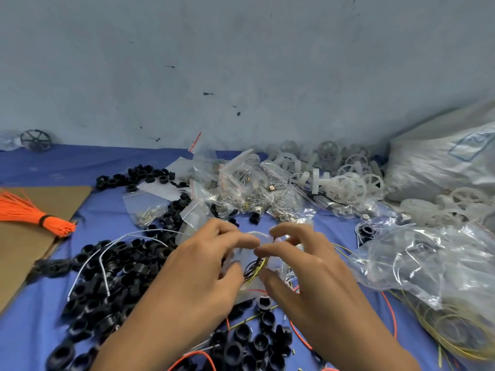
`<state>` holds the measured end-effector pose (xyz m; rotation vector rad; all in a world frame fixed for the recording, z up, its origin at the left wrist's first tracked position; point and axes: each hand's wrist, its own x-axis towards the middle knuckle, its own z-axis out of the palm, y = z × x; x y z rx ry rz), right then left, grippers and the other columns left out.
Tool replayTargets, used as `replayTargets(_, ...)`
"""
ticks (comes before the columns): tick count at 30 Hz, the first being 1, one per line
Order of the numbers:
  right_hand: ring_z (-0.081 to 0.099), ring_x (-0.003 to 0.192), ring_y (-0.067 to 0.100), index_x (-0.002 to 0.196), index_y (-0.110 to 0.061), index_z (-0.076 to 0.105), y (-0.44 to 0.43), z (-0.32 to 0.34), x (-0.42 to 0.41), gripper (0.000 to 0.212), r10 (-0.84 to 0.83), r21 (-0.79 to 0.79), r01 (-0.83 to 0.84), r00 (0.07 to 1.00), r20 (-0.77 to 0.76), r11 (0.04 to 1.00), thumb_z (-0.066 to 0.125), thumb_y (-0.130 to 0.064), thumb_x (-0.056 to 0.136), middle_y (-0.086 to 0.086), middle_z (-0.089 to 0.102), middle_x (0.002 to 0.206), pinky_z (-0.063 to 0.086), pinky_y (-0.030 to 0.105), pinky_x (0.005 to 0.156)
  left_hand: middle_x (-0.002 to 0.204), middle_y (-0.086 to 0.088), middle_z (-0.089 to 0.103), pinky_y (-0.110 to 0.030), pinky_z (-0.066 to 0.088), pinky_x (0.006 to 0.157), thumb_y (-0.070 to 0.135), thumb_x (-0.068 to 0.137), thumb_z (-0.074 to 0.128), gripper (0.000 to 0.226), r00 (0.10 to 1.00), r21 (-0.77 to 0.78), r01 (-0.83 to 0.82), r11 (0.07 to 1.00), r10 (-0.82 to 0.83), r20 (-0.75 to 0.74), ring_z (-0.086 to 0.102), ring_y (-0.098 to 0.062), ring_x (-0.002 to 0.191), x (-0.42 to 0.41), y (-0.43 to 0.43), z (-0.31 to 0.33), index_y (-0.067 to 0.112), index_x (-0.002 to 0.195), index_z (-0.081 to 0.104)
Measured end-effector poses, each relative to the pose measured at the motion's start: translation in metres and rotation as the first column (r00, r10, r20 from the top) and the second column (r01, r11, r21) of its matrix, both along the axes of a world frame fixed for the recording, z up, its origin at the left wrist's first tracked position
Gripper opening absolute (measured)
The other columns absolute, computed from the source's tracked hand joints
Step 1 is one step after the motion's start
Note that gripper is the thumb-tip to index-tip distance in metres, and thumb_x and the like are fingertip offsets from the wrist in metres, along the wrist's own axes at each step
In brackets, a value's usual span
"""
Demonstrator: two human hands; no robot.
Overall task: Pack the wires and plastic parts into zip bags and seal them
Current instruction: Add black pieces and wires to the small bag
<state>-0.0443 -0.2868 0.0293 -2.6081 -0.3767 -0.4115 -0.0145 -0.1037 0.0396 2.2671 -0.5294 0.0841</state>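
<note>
My left hand (203,266) and my right hand (300,266) meet over the middle of the blue cloth, and both pinch a small clear zip bag (253,285) between fingertips and thumbs. A coil of black and yellow wires (254,267) shows inside the bag between my hands. Black plastic rings (112,279) lie heaped to the left and below my hands. Loose orange wire (300,333), yellow wire (455,341) and white wire (104,263) trail across the cloth.
Filled zip bags (241,191) pile up behind my hands, with white plastic wheels (345,183) beyond them. Large clear bags (428,261) sit at the right, a white sack (442,167) behind. An orange wire bundle (32,212) lies on cardboard (24,253) at left.
</note>
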Motion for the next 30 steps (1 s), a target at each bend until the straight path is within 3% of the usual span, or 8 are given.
replayTargets(4,0.049,0.099,0.016,0.104,-0.038,0.07,0.002,-0.003,0.0,0.034,0.04,-0.218,-0.054,0.997,-0.067,0.975,0.044,-0.055,0.089,-0.014,0.052,0.112,0.033,0.019,0.079,0.123,0.031,0.039,-0.03,0.047,0.085,0.017,0.094,0.061,0.046,0.993,0.003,0.072,0.997,-0.072,-0.098,0.051,0.003,0.104,0.001,-0.002,-0.001,0.046,0.13,0.055)
replayTargets(8,0.03,0.096,0.018,0.116,-0.04,0.061,-0.002,-0.01,0.002,0.071,-0.047,-0.367,-0.024,0.982,-0.183,0.93,0.005,-0.07,0.083,-0.013,0.032,0.108,0.025,0.027,0.08,0.124,0.026,0.041,-0.031,0.047,0.077,0.014,0.092,0.057,0.054,0.97,-0.025,0.18,0.983,-0.182,-0.162,0.057,-0.015,0.082,0.0,-0.002,-0.005,0.046,0.135,0.054)
replayTargets(13,0.031,0.091,0.019,0.111,-0.034,0.061,0.0,-0.013,0.008,0.055,-0.153,-0.387,0.069,0.97,-0.189,0.92,0.015,-0.06,0.097,-0.008,0.036,0.096,0.025,0.033,0.077,0.124,0.026,0.044,-0.022,0.041,0.067,0.028,0.083,0.049,0.049,0.941,-0.07,0.282,0.957,-0.291,-0.171,0.054,-0.02,0.079,-0.004,-0.007,-0.004,0.054,0.125,0.055)
replayTargets(17,0.045,0.079,0.01,0.095,-0.032,0.06,-0.01,-0.005,0.008,0.032,-0.086,-0.147,0.059,0.98,-0.179,0.987,0.036,-0.052,0.1,-0.009,0.044,0.078,0.031,0.031,0.066,0.12,0.027,0.046,-0.017,0.043,0.074,0.017,0.094,0.053,0.047,0.981,-0.003,0.192,0.981,-0.192,-0.031,0.056,-0.006,0.09,-0.003,-0.004,-0.001,0.048,0.128,0.059)
replayTargets(20,0.052,0.07,0.009,0.09,-0.028,0.067,-0.018,0.003,0.007,0.027,0.042,0.17,-0.022,0.993,-0.113,0.985,0.053,-0.051,0.095,-0.007,0.054,0.072,0.036,0.023,0.058,0.111,0.017,0.058,-0.024,0.048,0.067,0.01,0.095,0.057,0.04,0.983,-0.019,0.183,0.983,-0.183,-0.012,0.06,-0.015,0.08,0.002,0.01,0.004,0.047,0.106,0.07)
replayTargets(23,0.037,0.051,0.007,0.084,-0.018,0.069,-0.02,0.006,0.006,0.048,0.052,0.336,-0.005,0.99,-0.133,0.942,0.05,-0.062,0.091,0.008,0.046,0.065,0.029,0.026,0.051,0.106,0.013,0.064,-0.036,0.053,0.079,0.037,0.095,0.06,0.014,0.965,-0.005,0.24,0.971,-0.239,-0.107,0.063,-0.016,0.089,0.004,0.021,0.008,0.044,0.101,0.07)
replayTargets(26,0.033,0.043,0.005,0.079,-0.031,0.074,-0.019,0.007,0.004,0.042,0.045,0.44,0.05,0.978,-0.203,0.896,0.048,-0.064,0.089,-0.003,0.033,0.048,0.027,0.018,0.047,0.112,0.02,0.06,-0.029,0.052,0.082,0.064,0.086,0.057,0.029,0.939,0.083,0.3,0.95,-0.279,-0.2,0.061,-0.009,0.097,0.006,0.028,0.007,0.049,0.11,0.063)
replayTargets(30,0.031,0.044,0.005,0.078,-0.026,0.075,-0.024,0.008,0.005,0.047,0.04,0.56,0.089,0.976,-0.214,0.824,0.048,-0.064,0.087,-0.007,0.031,0.049,0.026,0.017,0.048,0.107,0.016,0.065,-0.018,0.049,0.076,0.051,0.087,0.066,0.015,0.958,0.01,0.284,0.959,-0.283,-0.039,0.065,-0.008,0.092,0.009,0.03,0.006,0.042,0.099,0.069)
